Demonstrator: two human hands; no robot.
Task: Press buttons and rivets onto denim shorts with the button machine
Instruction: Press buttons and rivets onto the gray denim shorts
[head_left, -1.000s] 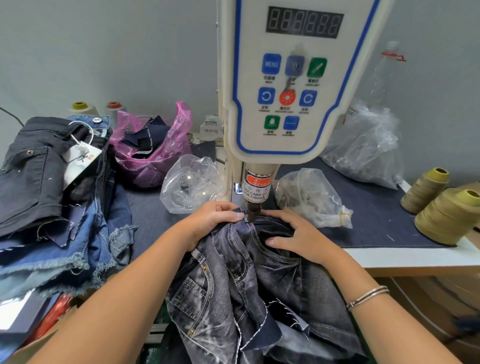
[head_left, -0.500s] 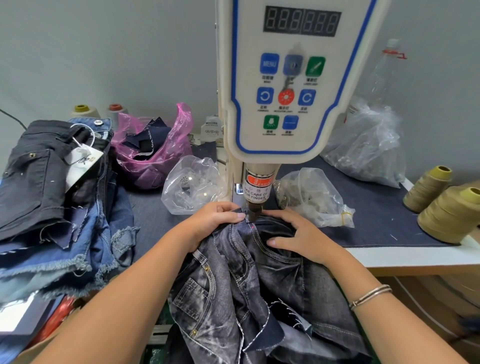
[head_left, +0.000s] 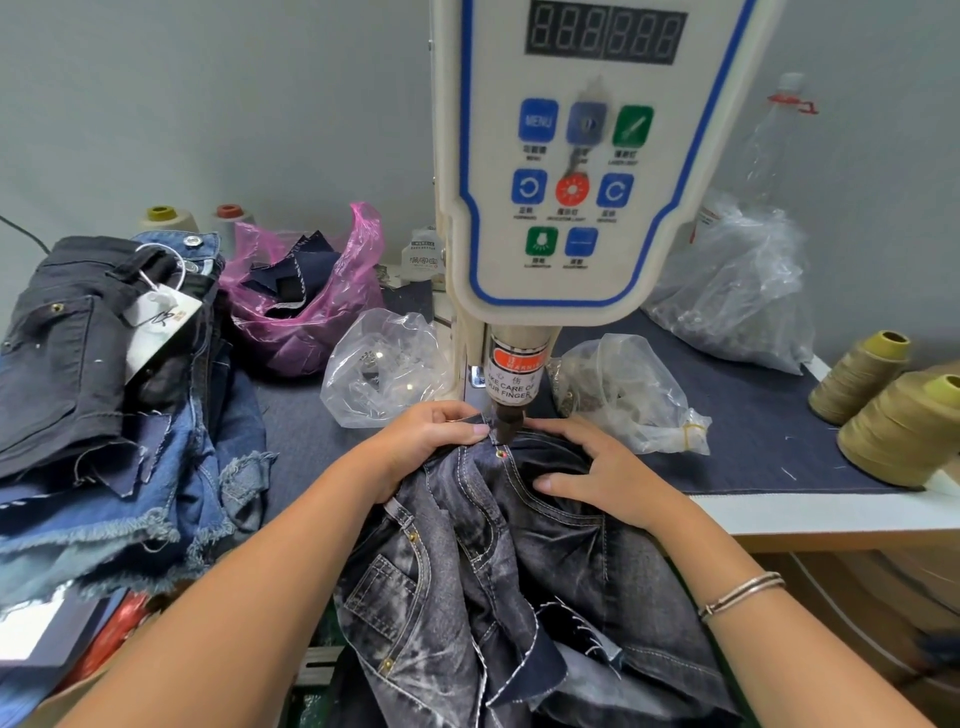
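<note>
The button machine (head_left: 571, 208) stands in front of me, and its dark punch (head_left: 506, 423) hangs just above the waistband of grey-washed denim shorts (head_left: 467, 571). A small rivet (head_left: 501, 453) shows on the fabric directly under the punch. My left hand (head_left: 431, 441) grips the waistband edge left of the punch, thumb on top. My right hand (head_left: 597, 467) lies right of the punch, its fingers curled over the bunched fabric and its thumb pressing on it. The shorts hang off the table towards me.
A pile of denim shorts (head_left: 104, 415) fills the left side. Behind it is a pink bag of scraps (head_left: 306, 312). Clear plastic bags (head_left: 384, 374) (head_left: 623, 400) flank the machine. Two thread cones (head_left: 904, 426) stand at the right, near the table edge (head_left: 831, 512).
</note>
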